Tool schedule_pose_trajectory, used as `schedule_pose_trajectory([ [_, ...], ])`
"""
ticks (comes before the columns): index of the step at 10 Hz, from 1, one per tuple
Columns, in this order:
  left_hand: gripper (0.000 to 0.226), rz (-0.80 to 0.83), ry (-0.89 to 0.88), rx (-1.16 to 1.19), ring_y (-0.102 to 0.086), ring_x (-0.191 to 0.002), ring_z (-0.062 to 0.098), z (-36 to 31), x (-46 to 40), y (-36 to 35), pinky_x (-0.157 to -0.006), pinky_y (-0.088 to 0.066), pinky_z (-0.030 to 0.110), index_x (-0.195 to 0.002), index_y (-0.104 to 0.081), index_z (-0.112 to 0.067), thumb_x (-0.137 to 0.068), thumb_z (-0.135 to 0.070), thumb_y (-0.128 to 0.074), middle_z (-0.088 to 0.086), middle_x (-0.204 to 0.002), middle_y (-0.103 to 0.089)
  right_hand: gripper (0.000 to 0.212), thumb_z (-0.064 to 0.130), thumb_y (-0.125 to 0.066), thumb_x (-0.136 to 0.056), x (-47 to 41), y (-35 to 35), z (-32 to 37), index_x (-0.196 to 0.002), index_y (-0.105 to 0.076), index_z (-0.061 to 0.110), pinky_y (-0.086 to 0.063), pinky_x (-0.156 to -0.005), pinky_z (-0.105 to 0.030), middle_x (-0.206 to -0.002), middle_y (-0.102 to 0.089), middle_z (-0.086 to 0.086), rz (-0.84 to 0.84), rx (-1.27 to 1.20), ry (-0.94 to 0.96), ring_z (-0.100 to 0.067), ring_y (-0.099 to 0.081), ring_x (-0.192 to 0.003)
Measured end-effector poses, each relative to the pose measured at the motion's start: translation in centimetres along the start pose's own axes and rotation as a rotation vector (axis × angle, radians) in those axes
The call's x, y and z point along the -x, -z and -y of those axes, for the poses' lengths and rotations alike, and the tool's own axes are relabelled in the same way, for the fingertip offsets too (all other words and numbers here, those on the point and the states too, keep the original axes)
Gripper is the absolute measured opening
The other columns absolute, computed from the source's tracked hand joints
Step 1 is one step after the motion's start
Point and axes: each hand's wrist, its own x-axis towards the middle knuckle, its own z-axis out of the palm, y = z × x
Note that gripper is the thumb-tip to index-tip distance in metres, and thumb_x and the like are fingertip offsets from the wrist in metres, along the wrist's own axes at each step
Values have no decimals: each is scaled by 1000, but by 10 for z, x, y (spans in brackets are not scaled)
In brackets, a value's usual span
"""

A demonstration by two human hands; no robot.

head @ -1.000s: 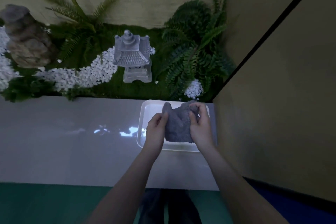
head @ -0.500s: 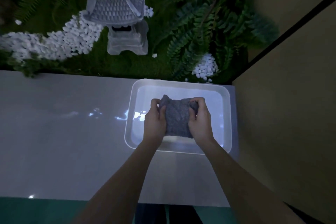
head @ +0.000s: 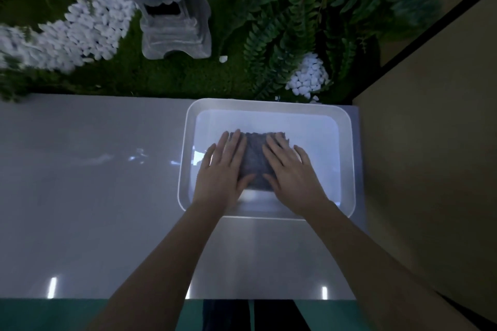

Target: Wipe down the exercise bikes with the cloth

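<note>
Likely failure from here: cloth (head: 256, 162) lifted too wet out of the tub (head: 347, 158), with drips across the glossy white counter (head: 88, 183) and later onto the bikes; cause, too little pressing or wringing before the lift. Whether the tub holds water: cannot be told from the head view, only a pale lit floor visible. Second risk: tub pushed or tipped, since it sits at the counter's right end, close to the beige wall (head: 430, 169) and hard against the far edge beside the garden bed (head: 161, 80); cause, uneven downward force from two flat palms. Third risk: cloth bunched rather than spread, hence a poor wiping face; cause, hands drawn inward while pressing.

Left hand (head: 224, 169) and right hand (head: 290, 169): side by side and apart, palms down, fingers straight and slightly spread, gripping nothing, both laid flat on the cloth.

Cloth: dark grey, rumpled, on the tub floor near its centre, under and between both hands; middle strip exposed between the two thumbs, far edge showing just past the fingertips.

No exercise bike in view; wiping judged not yet begun, present step preparation of the cloth. Beyond the counter: stone lantern (head: 172, 13), white pebbles (head: 80, 32), ferns (head: 295, 21).
</note>
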Motion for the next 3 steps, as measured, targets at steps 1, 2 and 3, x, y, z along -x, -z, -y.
schedule_pose_trajectory([
  [1,85,186,8,-115,-34,-139,31,6,-1,0,-107,-34,50,-148,-29,-12,-85,-68,-25,7,-154,-32,66,44,-42,-89,2,-3,-5,-144,-38,7,-39,-103,-56,-152,-36,-8,170,53,-48,-26,-35,-140],
  [2,89,274,-12,-153,-5,-148,26,1,-6,9,-116,-13,50,-153,-3,-17,-87,-72,-26,5,-161,0,71,45,-41,-97,1,5,-1,-151,-17,6,-18,-114,-55,-160,-12,-10,183,13,-94,-28,-11,-148],
  [3,89,294,50,-119,14,-147,20,-10,-8,31,-117,4,44,-152,8,-19,-89,-69,-29,1,-159,17,71,44,-35,-100,0,26,7,-153,-2,11,-2,-118,-46,-161,3,-8,153,-40,-196,-23,6,-148],
])
